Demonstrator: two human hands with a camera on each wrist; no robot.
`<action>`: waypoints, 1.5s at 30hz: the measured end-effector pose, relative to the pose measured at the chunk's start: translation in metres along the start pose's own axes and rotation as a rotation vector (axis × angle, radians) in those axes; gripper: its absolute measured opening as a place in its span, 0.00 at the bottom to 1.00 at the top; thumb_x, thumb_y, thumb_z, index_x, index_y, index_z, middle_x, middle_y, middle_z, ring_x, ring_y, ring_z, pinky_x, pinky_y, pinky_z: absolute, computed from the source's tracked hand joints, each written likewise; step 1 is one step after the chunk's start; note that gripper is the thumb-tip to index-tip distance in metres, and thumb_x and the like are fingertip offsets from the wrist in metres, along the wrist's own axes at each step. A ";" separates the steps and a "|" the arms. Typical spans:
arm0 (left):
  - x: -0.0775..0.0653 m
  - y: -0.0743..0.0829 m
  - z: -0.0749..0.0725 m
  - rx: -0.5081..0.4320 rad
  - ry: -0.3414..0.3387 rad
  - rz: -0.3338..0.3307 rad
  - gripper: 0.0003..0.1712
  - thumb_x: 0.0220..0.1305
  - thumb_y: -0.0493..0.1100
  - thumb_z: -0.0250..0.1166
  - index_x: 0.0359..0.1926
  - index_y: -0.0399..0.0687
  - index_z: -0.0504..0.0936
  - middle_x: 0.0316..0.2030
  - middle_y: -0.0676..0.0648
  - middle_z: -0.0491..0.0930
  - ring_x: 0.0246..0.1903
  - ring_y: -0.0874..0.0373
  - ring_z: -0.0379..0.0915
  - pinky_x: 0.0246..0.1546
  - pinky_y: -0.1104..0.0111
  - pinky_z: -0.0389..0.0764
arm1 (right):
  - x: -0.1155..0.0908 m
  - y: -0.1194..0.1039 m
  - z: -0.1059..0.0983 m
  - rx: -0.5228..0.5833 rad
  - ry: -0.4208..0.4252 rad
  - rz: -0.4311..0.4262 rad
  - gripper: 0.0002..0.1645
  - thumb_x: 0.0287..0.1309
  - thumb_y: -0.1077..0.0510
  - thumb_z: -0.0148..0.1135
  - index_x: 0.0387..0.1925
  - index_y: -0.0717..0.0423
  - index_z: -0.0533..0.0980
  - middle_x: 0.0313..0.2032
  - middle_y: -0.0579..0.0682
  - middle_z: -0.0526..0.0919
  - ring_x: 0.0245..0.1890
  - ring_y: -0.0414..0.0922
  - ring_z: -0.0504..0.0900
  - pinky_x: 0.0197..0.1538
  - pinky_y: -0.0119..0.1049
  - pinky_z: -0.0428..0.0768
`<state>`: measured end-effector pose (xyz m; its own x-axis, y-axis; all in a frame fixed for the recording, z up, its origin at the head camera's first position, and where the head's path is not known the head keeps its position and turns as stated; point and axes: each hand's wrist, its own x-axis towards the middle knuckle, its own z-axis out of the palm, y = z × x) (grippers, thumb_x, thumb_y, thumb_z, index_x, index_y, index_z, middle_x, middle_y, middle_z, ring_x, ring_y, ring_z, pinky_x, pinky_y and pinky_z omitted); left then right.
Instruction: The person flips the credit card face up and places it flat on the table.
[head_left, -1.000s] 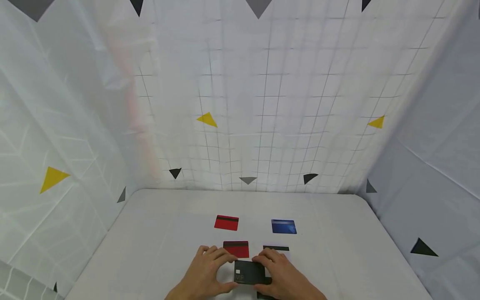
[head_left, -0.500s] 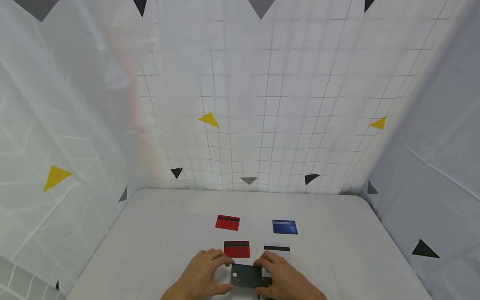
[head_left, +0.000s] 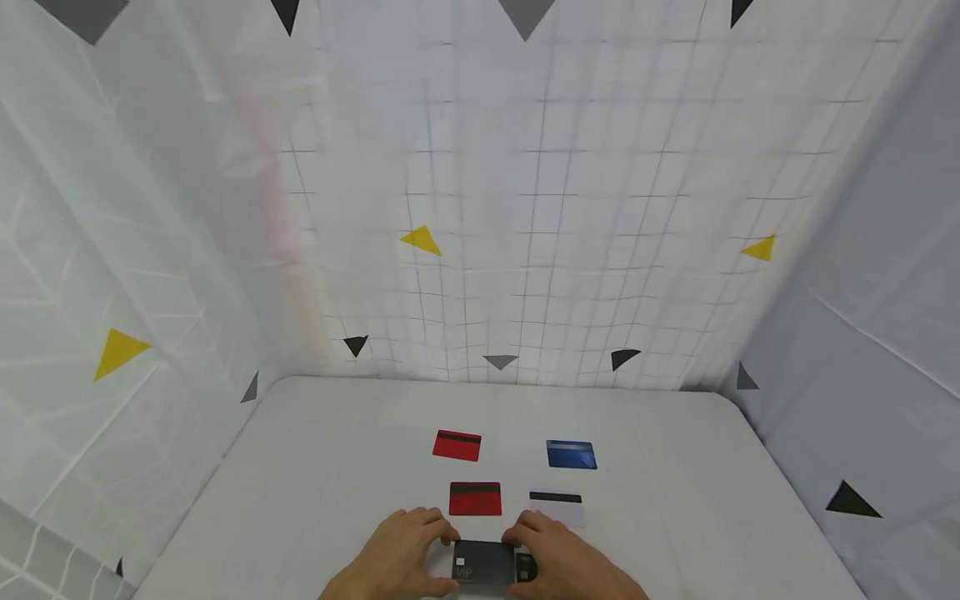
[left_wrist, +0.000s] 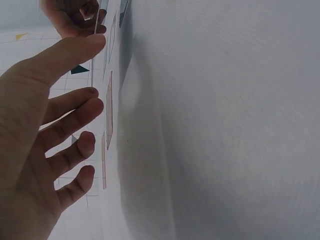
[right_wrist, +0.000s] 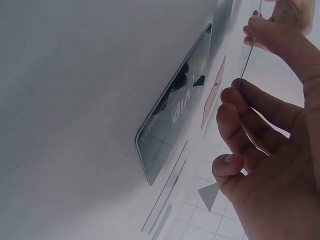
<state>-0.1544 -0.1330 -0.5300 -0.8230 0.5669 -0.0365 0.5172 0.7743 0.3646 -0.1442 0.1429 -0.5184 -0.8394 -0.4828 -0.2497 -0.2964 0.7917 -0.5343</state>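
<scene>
Both hands hold one black card marked VIP [head_left: 483, 562] at the bottom middle of the head view. My left hand [head_left: 405, 550] pinches its left end between thumb and fingertips; my right hand [head_left: 562, 554] pinches the right end. Seen edge-on, the held card [left_wrist: 93, 62] is a thin line raised off the table in the left wrist view. A second dark VIP card [right_wrist: 180, 107] lies flat on the table below my right hand; in the head view that hand partly hides it.
Two red cards [head_left: 457, 445] with dark stripes lie one behind the other, left of centre. A blue card [head_left: 572, 454] lies at the back right, with a white black-striped card [head_left: 557, 507] in front of it. White sheeting [head_left: 480, 250] rises behind the white table [head_left: 315, 467].
Both hands have shifted slightly toward the person and to the left with the black card. The white card shows more fully. The cards lying farther back stay in place.
</scene>
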 end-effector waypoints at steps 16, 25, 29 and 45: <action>0.001 -0.006 0.007 0.064 -0.028 -0.033 0.26 0.43 0.67 0.78 0.44 0.67 0.85 0.38 0.67 0.78 0.41 0.66 0.74 0.47 0.57 0.78 | 0.014 -0.005 0.007 -0.084 -0.037 0.028 0.30 0.39 0.39 0.80 0.48 0.36 0.81 0.40 0.35 0.77 0.35 0.37 0.71 0.43 0.36 0.84; 0.001 -0.007 0.008 0.061 -0.035 -0.028 0.27 0.43 0.67 0.78 0.44 0.66 0.86 0.35 0.66 0.76 0.35 0.70 0.70 0.40 0.63 0.76 | 0.015 -0.005 0.013 -0.148 -0.017 -0.003 0.32 0.39 0.36 0.80 0.48 0.39 0.82 0.40 0.35 0.78 0.35 0.35 0.72 0.50 0.40 0.83; 0.001 -0.006 0.007 0.055 -0.049 -0.035 0.27 0.43 0.66 0.79 0.45 0.65 0.86 0.35 0.66 0.76 0.34 0.70 0.70 0.39 0.64 0.77 | 0.014 -0.005 0.013 -0.186 0.001 -0.034 0.33 0.40 0.35 0.79 0.49 0.41 0.82 0.40 0.35 0.77 0.34 0.34 0.72 0.48 0.37 0.83; 0.004 -0.003 0.007 -0.017 -0.069 -0.070 0.28 0.42 0.62 0.81 0.46 0.64 0.85 0.32 0.66 0.74 0.29 0.70 0.65 0.33 0.67 0.73 | 0.015 -0.003 0.014 -0.196 0.011 -0.040 0.34 0.37 0.35 0.80 0.49 0.39 0.81 0.41 0.35 0.79 0.38 0.35 0.75 0.54 0.43 0.82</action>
<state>-0.1576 -0.1317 -0.5375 -0.8388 0.5296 -0.1261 0.4542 0.8085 0.3742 -0.1497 0.1284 -0.5314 -0.8300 -0.5117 -0.2221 -0.4114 0.8304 -0.3757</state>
